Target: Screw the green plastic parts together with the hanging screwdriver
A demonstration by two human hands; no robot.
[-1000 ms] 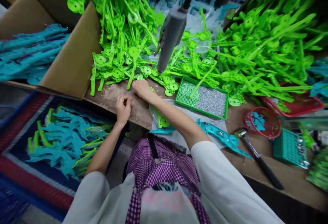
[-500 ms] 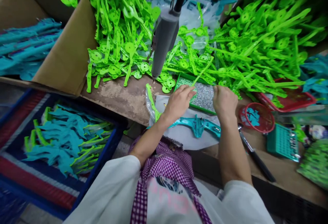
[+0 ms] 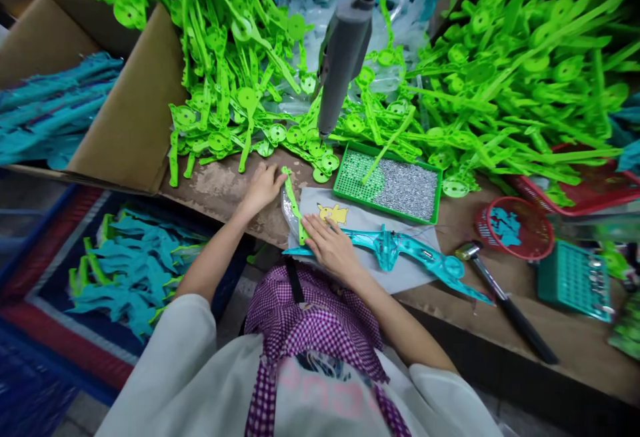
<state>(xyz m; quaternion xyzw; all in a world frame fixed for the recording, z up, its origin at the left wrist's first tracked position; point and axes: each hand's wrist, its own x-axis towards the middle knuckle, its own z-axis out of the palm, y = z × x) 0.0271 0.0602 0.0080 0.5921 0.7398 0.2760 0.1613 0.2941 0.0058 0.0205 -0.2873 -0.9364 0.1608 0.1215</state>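
The right hand (image 3: 333,248) lies flat, fingers spread and pressed down, on the near end of a teal plastic part (image 3: 400,250) that stretches away to the right across a pale cloth (image 3: 360,220). The hand covers only that left tip; it holds nothing between the fingers. Just beside its fingertips, to the left, a green plastic strip (image 3: 294,203) stands tilted on the edge of the cloth. The left hand (image 3: 263,187) rests on the bare brown worktop (image 3: 220,187) with its fingers loosely curled, the fingertips reaching the upper end of that green strip; whether they pinch it or only touch it cannot be told. A small yellow picture (image 3: 333,213) shows on the cloth just beyond the right hand. Behind the cloth sits a green tray (image 3: 350,167) holding silvery screws. A grey hanging tool (image 3: 344,63) points down near the tray's left corner. A heap of green parts (image 3: 240,77) fills the back of the worktop. To the right lie a hammer (image 3: 505,303) and a round red basket (image 3: 513,227). Left of the worktop stands a cardboard box (image 3: 135,110), with a bin of teal parts (image 3: 130,263) below it.
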